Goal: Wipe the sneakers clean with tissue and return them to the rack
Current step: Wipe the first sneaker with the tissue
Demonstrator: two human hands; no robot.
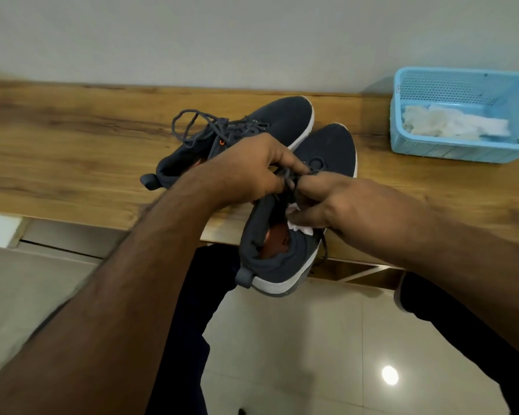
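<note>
— Under both our hands runs the wooden bench (72, 151), wall behind it, pale tiled floor (312, 339) below our knees. Where do the sneakers lie?

— The near sneaker (282, 259) sits directly beneath our hands, heel hanging off the bench edge towards us, toe pointing away and slightly right. The far sneaker (282, 121) lies just beyond our left hand (252, 172), touching the near one at the toe.

— And the hands?

— Our left hand curls round the near shoe's laces (288, 175). Our right hand (342, 202) pinches those same laces with its fingertips, and a white tissue (300, 226) is tucked beneath it, at the shoe's collar. Both are equally close.

— Anything else?

— A blue basket (450, 151) holding crumpled tissues stands well off beyond our right hand.

— The rack?

— We cannot see it.
</note>
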